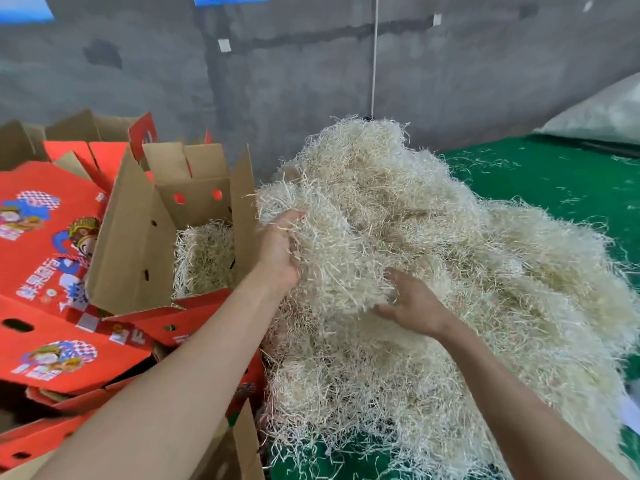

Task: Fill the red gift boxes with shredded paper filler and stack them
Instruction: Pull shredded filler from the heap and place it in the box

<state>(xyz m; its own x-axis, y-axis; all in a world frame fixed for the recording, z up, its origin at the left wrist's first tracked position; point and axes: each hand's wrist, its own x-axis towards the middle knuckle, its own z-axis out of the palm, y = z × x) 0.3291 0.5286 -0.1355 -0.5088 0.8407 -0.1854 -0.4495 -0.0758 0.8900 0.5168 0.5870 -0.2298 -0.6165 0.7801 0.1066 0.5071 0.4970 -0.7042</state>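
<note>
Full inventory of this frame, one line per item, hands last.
shredded filler: one large pile, cream, on the green surface, centre-right
open box: one, red outside, brown inside, flaps up, left of the pile, some filler inside
red boxes: several, count unclear, jumbled at far left
green surface: one, under the pile, stray strands on it
wall: grey, behind everything
cord: one, white, hanging above the pile
left hand: grips a clump at the pile's left edge
right hand: fingers spread against the pile's front
</note>
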